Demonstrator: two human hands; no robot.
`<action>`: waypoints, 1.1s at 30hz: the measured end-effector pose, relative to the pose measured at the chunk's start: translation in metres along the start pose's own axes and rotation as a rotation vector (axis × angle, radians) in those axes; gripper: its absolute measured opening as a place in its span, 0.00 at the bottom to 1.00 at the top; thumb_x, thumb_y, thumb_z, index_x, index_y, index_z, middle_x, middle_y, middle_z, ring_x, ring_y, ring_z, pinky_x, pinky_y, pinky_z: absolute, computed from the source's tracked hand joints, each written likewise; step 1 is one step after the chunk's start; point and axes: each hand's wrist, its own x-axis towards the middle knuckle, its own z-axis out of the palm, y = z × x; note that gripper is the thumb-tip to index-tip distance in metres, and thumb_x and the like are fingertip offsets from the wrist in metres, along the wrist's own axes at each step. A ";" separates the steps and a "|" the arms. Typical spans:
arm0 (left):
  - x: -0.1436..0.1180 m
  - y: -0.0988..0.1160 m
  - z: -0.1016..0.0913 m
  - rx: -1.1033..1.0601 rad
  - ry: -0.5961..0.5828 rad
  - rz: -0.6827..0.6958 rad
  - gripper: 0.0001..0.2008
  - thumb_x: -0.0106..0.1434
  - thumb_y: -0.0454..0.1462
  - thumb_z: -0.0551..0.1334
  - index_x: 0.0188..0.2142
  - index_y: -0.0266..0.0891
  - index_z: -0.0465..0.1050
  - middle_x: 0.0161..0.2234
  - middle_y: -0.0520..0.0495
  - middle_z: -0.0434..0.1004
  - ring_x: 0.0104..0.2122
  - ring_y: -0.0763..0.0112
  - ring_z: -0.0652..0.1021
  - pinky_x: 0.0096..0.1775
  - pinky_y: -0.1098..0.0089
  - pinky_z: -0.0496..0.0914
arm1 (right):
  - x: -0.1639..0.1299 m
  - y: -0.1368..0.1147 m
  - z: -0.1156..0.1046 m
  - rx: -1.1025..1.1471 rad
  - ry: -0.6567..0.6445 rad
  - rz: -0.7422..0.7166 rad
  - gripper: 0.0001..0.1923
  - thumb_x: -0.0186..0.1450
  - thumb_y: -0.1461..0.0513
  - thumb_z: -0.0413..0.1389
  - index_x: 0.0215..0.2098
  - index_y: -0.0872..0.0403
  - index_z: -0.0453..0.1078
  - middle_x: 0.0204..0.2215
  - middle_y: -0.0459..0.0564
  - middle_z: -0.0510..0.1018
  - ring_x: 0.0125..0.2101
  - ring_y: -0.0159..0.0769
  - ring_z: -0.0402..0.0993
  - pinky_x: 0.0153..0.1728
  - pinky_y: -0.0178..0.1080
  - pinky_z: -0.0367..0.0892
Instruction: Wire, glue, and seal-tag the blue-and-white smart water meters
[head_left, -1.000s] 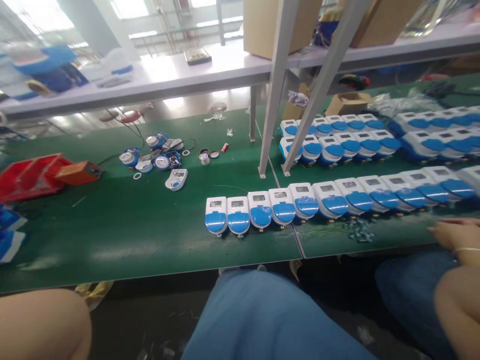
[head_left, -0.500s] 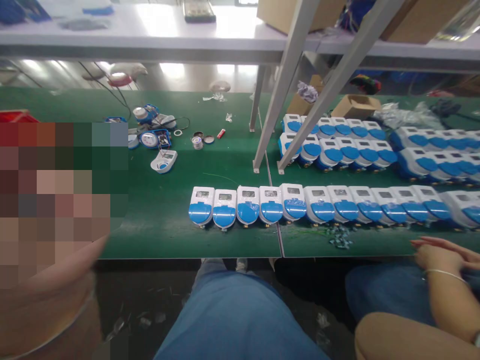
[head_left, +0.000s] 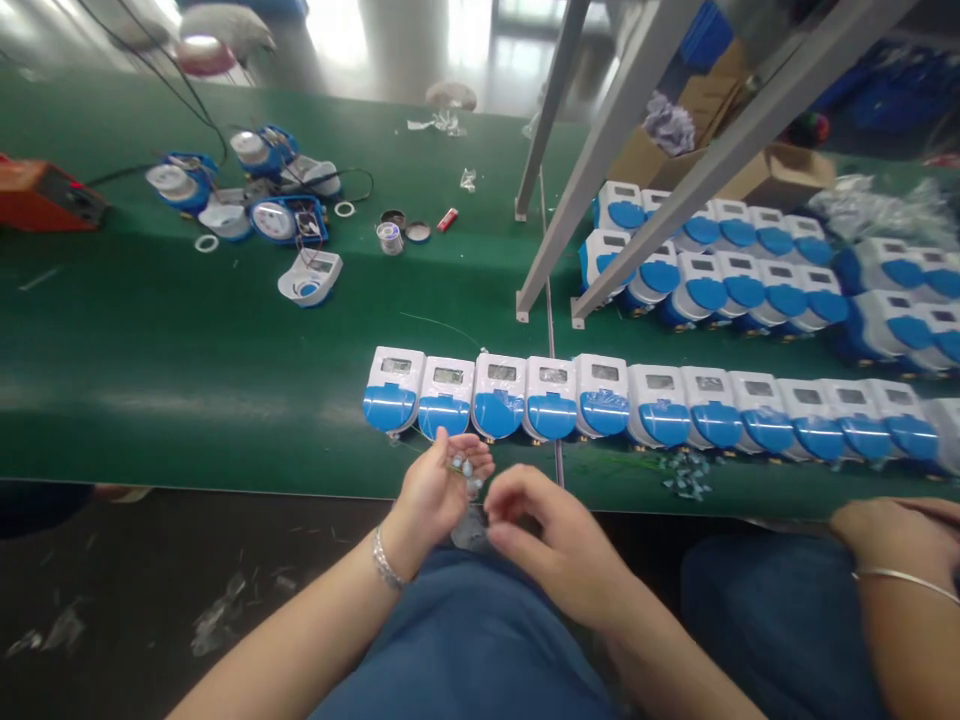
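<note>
My left hand (head_left: 439, 490) is palm up at the bench's front edge, fingers slightly curled, cradling a few small pale blue pieces (head_left: 463, 467). Just to its right, my right hand (head_left: 555, 540) has its fingers bent and a gap between thumb and forefinger; nothing shows in it, though it is a little blurred. Beyond both hands runs a row of white water meters with blue lids (head_left: 500, 395); the left fingertips overlap the lower edge of one meter (head_left: 446, 392). Similar small blue-grey pieces with green strands (head_left: 686, 473) lie heaped on the bench to the right.
Slanting metal posts (head_left: 600, 150) rise from the green bench (head_left: 225, 380). More meters (head_left: 742, 285) stand behind them. At left are opened meter parts (head_left: 289, 220), a solder spool (head_left: 389, 237) and an orange box (head_left: 49, 195). A co-worker's hand (head_left: 885, 545) rests at right.
The view has tilted downward and the upper shelf has left it. Both my hands now show together in front of the meter row. The large, masked shape at the left is gone.
</note>
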 end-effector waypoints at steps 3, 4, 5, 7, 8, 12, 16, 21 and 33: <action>0.007 -0.016 -0.003 0.052 0.015 0.065 0.20 0.62 0.43 0.49 0.26 0.31 0.72 0.28 0.42 0.75 0.31 0.70 0.75 0.36 0.70 0.68 | 0.025 0.014 0.041 -0.160 0.045 0.095 0.10 0.58 0.64 0.53 0.39 0.54 0.63 0.38 0.52 0.69 0.38 0.37 0.67 0.38 0.42 0.65; 0.010 -0.021 -0.006 0.069 0.026 0.086 0.20 0.61 0.44 0.51 0.27 0.31 0.73 0.29 0.42 0.75 0.31 0.69 0.75 0.38 0.70 0.67 | 0.030 0.022 0.050 -0.166 0.075 0.130 0.09 0.59 0.65 0.50 0.39 0.54 0.63 0.38 0.52 0.70 0.38 0.38 0.68 0.39 0.42 0.64; 0.013 -0.026 -0.010 0.079 0.042 0.098 0.19 0.61 0.44 0.52 0.27 0.31 0.73 0.30 0.41 0.76 0.31 0.69 0.75 0.39 0.69 0.67 | 0.032 0.031 0.056 -0.131 0.096 0.159 0.08 0.59 0.65 0.49 0.39 0.54 0.62 0.38 0.52 0.71 0.38 0.38 0.68 0.39 0.41 0.64; 0.019 -0.033 -0.019 0.090 0.072 0.099 0.19 0.59 0.45 0.55 0.27 0.30 0.74 0.31 0.40 0.76 0.31 0.69 0.74 0.39 0.68 0.66 | 0.031 0.047 0.060 -0.024 0.085 0.208 0.11 0.59 0.67 0.47 0.41 0.53 0.60 0.38 0.51 0.73 0.38 0.36 0.70 0.39 0.39 0.65; 0.022 -0.034 -0.023 0.089 0.083 0.102 0.19 0.58 0.45 0.55 0.27 0.30 0.74 0.31 0.40 0.76 0.31 0.69 0.75 0.39 0.68 0.66 | 0.028 0.055 0.059 0.011 0.050 0.228 0.15 0.59 0.68 0.48 0.44 0.52 0.59 0.37 0.49 0.74 0.38 0.35 0.71 0.39 0.38 0.65; 0.031 -0.027 -0.036 0.055 0.127 0.150 0.19 0.60 0.45 0.53 0.26 0.31 0.73 0.30 0.40 0.77 0.34 0.66 0.76 0.42 0.66 0.66 | 0.016 0.085 0.047 -0.082 -0.133 0.311 0.27 0.56 0.70 0.49 0.53 0.54 0.54 0.36 0.50 0.76 0.39 0.36 0.72 0.41 0.38 0.63; 0.034 -0.025 -0.040 0.060 0.138 0.140 0.20 0.61 0.45 0.52 0.25 0.31 0.73 0.29 0.41 0.77 0.34 0.65 0.76 0.44 0.64 0.65 | 0.016 0.105 0.041 -0.196 -0.320 0.361 0.14 0.50 0.73 0.50 0.31 0.54 0.70 0.31 0.51 0.77 0.35 0.37 0.72 0.38 0.38 0.63; 0.037 -0.044 -0.049 0.253 0.114 0.255 0.21 0.56 0.49 0.56 0.26 0.30 0.74 0.31 0.39 0.77 0.36 0.63 0.76 0.45 0.63 0.65 | 0.032 0.100 0.055 0.549 -0.465 0.447 0.09 0.45 0.67 0.57 0.26 0.55 0.66 0.21 0.43 0.74 0.22 0.28 0.67 0.25 0.31 0.61; 0.054 -0.034 -0.082 0.165 0.343 0.159 0.16 0.61 0.41 0.53 0.27 0.30 0.71 0.29 0.40 0.74 0.26 0.70 0.74 0.29 0.68 0.69 | 0.042 0.120 0.025 0.133 0.420 0.491 0.14 0.48 0.54 0.57 0.22 0.57 0.68 0.16 0.44 0.69 0.20 0.30 0.63 0.25 0.35 0.58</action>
